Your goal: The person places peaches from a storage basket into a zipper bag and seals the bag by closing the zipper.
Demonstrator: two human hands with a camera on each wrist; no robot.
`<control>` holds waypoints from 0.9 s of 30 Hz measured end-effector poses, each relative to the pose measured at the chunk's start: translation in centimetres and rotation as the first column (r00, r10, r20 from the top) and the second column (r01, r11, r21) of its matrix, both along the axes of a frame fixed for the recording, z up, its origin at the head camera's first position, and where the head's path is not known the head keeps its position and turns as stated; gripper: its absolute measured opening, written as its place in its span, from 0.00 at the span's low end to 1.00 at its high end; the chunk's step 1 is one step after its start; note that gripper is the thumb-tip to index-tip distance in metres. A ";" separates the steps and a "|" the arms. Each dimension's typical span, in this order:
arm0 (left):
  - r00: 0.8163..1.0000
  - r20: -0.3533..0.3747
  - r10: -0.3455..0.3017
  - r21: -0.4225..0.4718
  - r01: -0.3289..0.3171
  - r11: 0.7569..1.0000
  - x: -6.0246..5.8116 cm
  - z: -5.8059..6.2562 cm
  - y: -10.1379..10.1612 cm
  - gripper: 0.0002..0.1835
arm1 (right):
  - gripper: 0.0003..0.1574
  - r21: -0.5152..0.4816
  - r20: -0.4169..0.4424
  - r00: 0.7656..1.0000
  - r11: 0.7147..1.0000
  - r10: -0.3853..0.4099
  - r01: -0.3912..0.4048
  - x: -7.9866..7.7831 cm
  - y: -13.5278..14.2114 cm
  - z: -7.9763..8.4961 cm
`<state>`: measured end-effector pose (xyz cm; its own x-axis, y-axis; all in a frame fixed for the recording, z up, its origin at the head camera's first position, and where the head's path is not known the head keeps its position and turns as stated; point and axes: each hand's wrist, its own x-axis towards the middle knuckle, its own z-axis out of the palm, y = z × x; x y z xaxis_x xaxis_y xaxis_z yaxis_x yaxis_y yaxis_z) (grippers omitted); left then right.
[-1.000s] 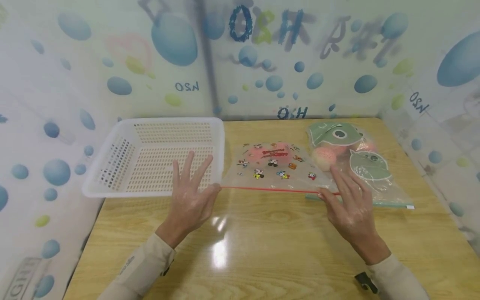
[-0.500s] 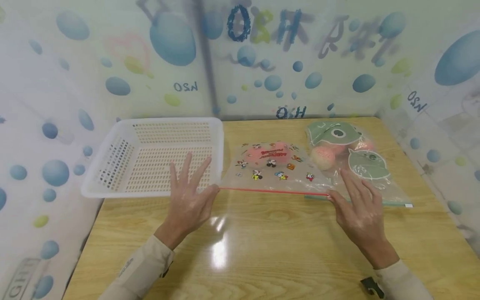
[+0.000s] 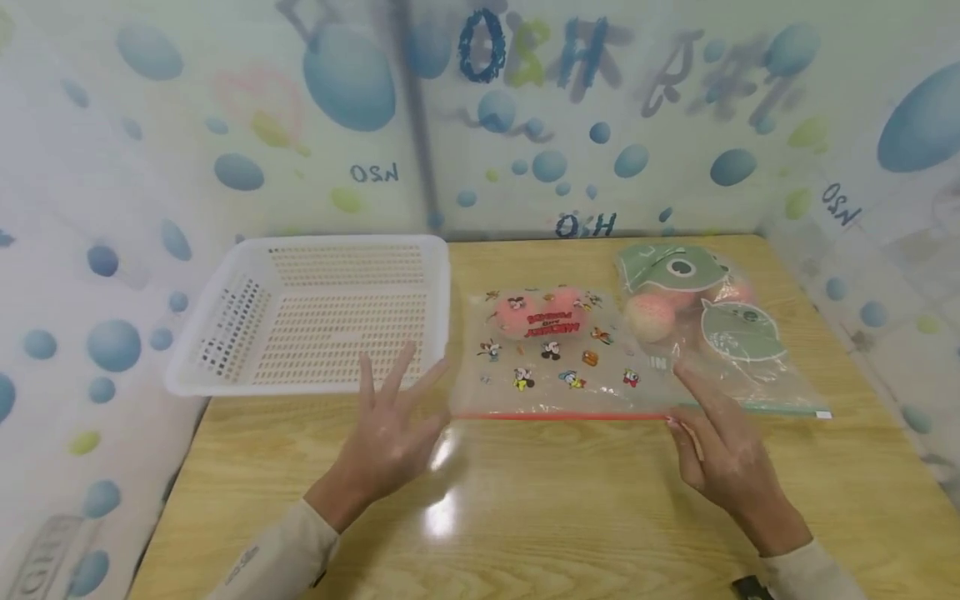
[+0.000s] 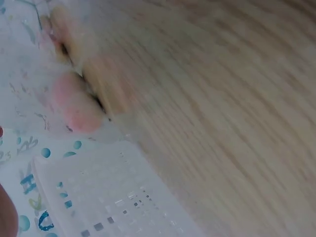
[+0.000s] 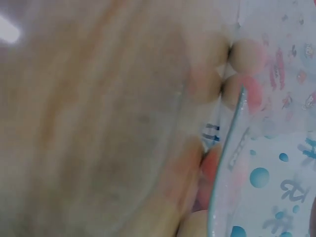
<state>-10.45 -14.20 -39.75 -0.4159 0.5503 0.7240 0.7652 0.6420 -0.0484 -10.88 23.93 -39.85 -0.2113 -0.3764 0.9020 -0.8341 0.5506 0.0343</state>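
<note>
A clear zip bag [image 3: 555, 387] with a red zip edge and cartoon prints lies in front of me, with pink ball-like things [image 3: 513, 321] inside its far end. My left hand [image 3: 393, 442] pinches its left zip corner between thumb and index finger, the other fingers spread. At the right end of the red zip, my right hand [image 3: 731, 454] pinches the edge with thumb and index finger. A second zip bag [image 3: 772, 383], with green leaf-like prints and a green zip, lies to the right. It holds several pale pink, peach-like balls [image 3: 650, 317].
A white perforated plastic basket [image 3: 307, 387] stands at the back left, beside the red-zip bag. Everything rests on a wood-grain table [image 3: 525, 517]. Walls with blue dots [image 3: 547, 167] enclose its back and sides.
The red zip edge has come down and toward me, and the bag now lies flatter. My right hand has slid right along the zip; both hands have moved nearer to me.
</note>
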 end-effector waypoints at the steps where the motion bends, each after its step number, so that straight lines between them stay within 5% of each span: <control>1: 1.000 -0.002 -0.010 -0.008 0.010 1.000 0.2 0.0 0.1 0.14 | 0.18 0.008 0.021 1.000 1.000 0.013 -0.014 0.2 0.1 -0.3; 7: 0.992 -0.013 -0.126 -0.087 0.125 0.988 1.1 -0.3 0.8 0.12 | 0.18 0.084 0.176 0.983 0.994 0.058 -0.074 1.0 1.0 -1.8; 14: 0.966 0.050 -0.255 -0.182 0.260 0.948 1.3 -2.1 1.3 0.11 | 0.15 0.214 0.383 0.923 0.969 0.031 -0.121 1.6 2.4 -3.6; 21: 0.937 0.289 -0.197 -0.273 0.278 0.921 1.9 -3.8 1.1 0.16 | 0.18 0.423 0.576 0.794 0.902 -0.194 -0.087 1.9 2.4 -3.7; 24: 0.933 0.326 -0.151 -0.305 0.255 0.918 1.6 -3.0 1.8 0.20 | 0.16 0.452 0.577 0.780 0.890 -0.242 -0.058 1.3 1.4 -2.9; 27: 0.936 0.342 -0.086 -0.324 0.204 0.924 0.9 -1.4 3.7 0.20 | 0.20 0.464 0.543 0.798 0.885 -0.261 -0.027 0.3 -0.4 -1.8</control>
